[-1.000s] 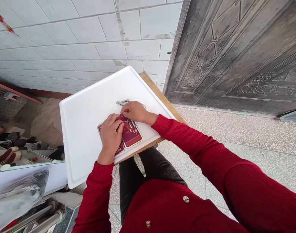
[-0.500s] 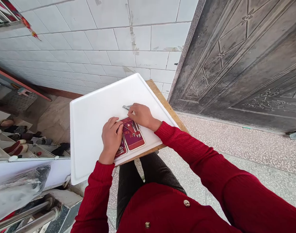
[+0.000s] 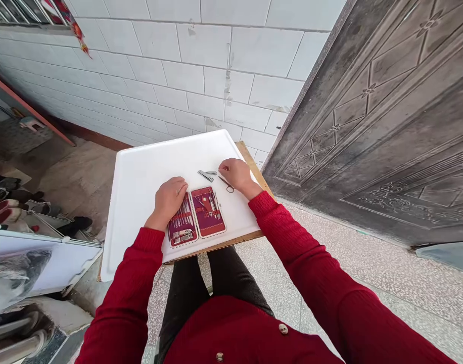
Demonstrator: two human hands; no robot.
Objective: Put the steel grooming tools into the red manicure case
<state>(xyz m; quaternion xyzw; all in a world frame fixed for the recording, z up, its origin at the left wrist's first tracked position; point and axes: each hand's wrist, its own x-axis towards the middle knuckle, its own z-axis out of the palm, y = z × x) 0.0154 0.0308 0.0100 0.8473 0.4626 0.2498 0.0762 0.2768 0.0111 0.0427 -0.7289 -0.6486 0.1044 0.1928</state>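
An open maroon manicure case [image 3: 196, 214] lies on a white board [image 3: 140, 177], several metal tools strapped in both halves. My left hand [image 3: 168, 199] rests on the case's upper left corner, fingers curled. My right hand [image 3: 235, 174] is just beyond the case's far right corner, its fingertips pinched at the top of small scissors [image 3: 227, 185] lying on the board. A metal nail clipper [image 3: 206, 175] lies loose next to that hand's fingertips.
The board sits on a small wooden table [image 3: 254, 167] over my knees. A white tiled wall [image 3: 201, 65] is ahead and a dark embossed metal door [image 3: 386, 116] stands at the right. Shoes and racks [image 3: 11, 207] crowd the left floor.
My right hand has left the case and moved to the board beyond it, where scissors now lie. My left hand slid off the case's middle, uncovering the tools. The view shifted.
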